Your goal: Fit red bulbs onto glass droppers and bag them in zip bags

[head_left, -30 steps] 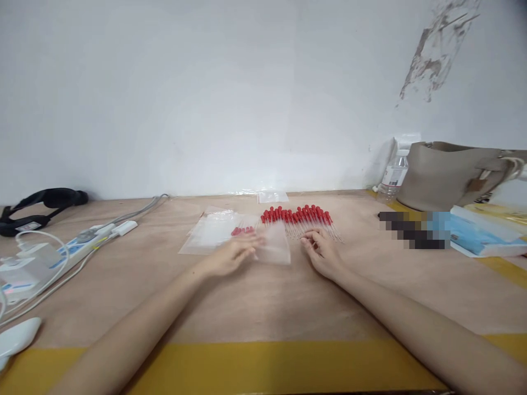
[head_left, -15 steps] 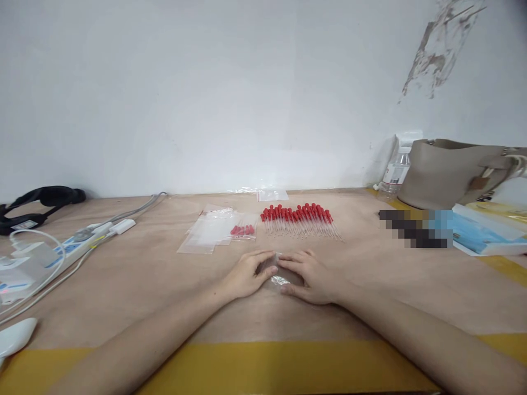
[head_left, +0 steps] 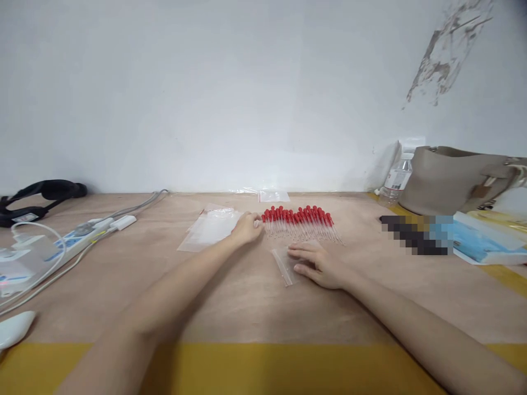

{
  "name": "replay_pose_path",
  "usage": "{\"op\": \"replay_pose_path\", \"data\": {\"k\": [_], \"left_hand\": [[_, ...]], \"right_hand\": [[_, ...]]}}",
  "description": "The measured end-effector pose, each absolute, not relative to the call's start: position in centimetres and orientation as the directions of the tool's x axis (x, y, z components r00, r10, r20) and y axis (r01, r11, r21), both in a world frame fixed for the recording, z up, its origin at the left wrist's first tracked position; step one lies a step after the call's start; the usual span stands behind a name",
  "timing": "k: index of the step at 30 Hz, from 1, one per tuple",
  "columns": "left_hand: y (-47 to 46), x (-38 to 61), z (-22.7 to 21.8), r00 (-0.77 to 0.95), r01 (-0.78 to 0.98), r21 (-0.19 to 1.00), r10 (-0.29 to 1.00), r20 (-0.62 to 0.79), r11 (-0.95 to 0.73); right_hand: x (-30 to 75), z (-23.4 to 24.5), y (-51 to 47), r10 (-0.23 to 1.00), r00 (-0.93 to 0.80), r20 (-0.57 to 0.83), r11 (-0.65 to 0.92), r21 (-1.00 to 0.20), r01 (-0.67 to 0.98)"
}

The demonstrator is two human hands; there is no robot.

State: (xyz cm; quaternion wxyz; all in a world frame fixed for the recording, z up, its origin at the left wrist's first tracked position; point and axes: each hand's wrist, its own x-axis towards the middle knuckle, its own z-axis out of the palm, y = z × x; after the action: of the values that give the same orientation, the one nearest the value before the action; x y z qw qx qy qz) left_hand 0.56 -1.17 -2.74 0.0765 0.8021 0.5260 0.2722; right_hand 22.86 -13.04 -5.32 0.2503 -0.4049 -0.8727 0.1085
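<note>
My left hand (head_left: 247, 228) reaches to the left end of a row of thin, clear-stemmed droppers with red bulbs (head_left: 297, 219). Its fingers are bent together by the end dropper; what is in them, if anything, I cannot make out. My right hand (head_left: 319, 265) lies with fingers stretched out over a clear zip bag (head_left: 285, 266), pressing its right part on the table. To the left is a stack of clear zip bags (head_left: 208, 227), partly covered by my left hand and wrist.
Another zip bag (head_left: 274, 196) lies by the wall. At left are a power strip (head_left: 78, 244) with cables and a black strap-like object (head_left: 41, 200). To the right are a water bottle (head_left: 397, 178), a grey-brown handbag (head_left: 444, 178) and a blue packet (head_left: 473, 236).
My left hand has left the clear bag and moved forward to the droppers, now hiding the small bag of red-ended pieces. My right hand has shifted slightly right, and more of its bag shows.
</note>
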Motion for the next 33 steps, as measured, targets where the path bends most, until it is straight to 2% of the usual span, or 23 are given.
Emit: {"op": "replay_pose_path", "data": {"k": [3,6,14,18,24,26,28,33], "left_hand": [[1.1,3.0,-2.2,0.262,0.817,0.424,0.907,0.33,-0.39],[2.5,4.9,-2.1,0.232,0.83,0.442,0.932,0.279,-0.34],[3.4,6.7,-1.3,0.152,0.845,0.496,0.979,0.133,-0.199],[3.1,6.9,-0.6,0.111,0.787,0.593,0.985,0.136,-0.17],[-1.2,3.9,-1.0,0.161,0.534,0.803,0.964,0.212,-0.266],[-3.5,2.0,-2.0,0.19,0.206,0.935,0.949,0.251,-0.288],[-5.7,0.3,-3.1,0.187,0.025,0.961,0.946,0.265,-0.275],[-8.7,-1.3,-4.6,0.085,-0.146,0.958,0.962,0.259,-0.245]], "right_hand": [[22.4,-5.6,-13.2,0.75,-0.604,0.269,0.659,-0.369,0.655],[22.3,-5.7,-13.3,0.774,-0.591,0.229,0.631,-0.362,0.687],[22.1,-5.5,-13.4,0.781,-0.573,0.248,0.624,-0.351,0.698],[22.0,-5.5,-13.5,0.784,-0.566,0.254,0.62,-0.351,0.702],[21.7,-5.5,-13.7,0.79,-0.547,0.279,0.613,-0.325,0.72],[21.5,-5.6,-13.7,0.789,-0.532,0.308,0.613,-0.324,0.721],[21.3,-5.8,-13.6,0.793,-0.514,0.328,0.605,-0.324,0.727],[21.0,-6.0,-13.4,0.811,-0.486,0.325,0.579,-0.335,0.743]]}}
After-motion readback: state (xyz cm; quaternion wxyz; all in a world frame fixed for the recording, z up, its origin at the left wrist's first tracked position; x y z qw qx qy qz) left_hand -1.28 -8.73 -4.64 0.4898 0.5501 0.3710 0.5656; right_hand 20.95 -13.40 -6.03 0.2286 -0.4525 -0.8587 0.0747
